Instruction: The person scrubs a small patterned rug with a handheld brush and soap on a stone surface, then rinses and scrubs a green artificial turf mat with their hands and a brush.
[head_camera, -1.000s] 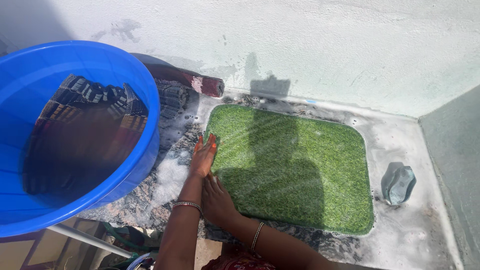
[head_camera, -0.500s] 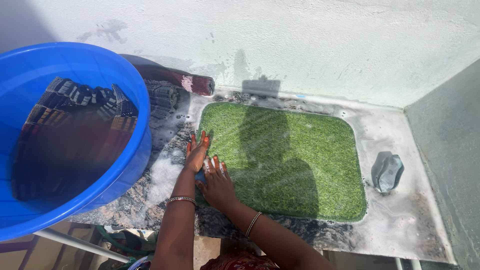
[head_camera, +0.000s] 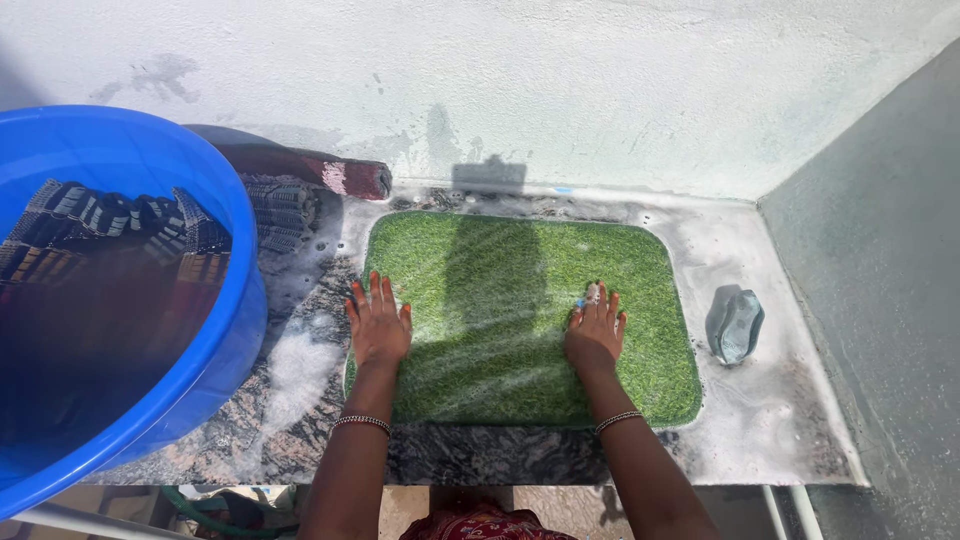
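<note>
Plainly, in the head view, a green artificial-grass mat (head_camera: 525, 315) lay flat and wet on a soapy stone slab (head_camera: 780, 420) set against a whitewashed wall (head_camera: 560, 90). The left hand (head_camera: 378, 327) rested on the mat's left edge, palm down, fingers spread, holding nothing. The right hand (head_camera: 595, 335) lay on the mat's right part, palm down with fingers slightly splayed; something small and pale blue showed at its fingertips, but whether it was gripped could not be told. A blue plastic tub (head_camera: 225, 330) stood at the slab's left end, with dark patterned cloth (head_camera: 120, 230) soaking inside and a roll of similar cloth (head_camera: 300, 175) behind it by the wall. A translucent bluish soap bar (head_camera: 737, 326) sat well apart, to the right of the mat.

To scrub well here, the left palm likely needed to pin the edge firmly, since the suds would let the mat slide, while the right worked with even pressure along the pile.
</note>
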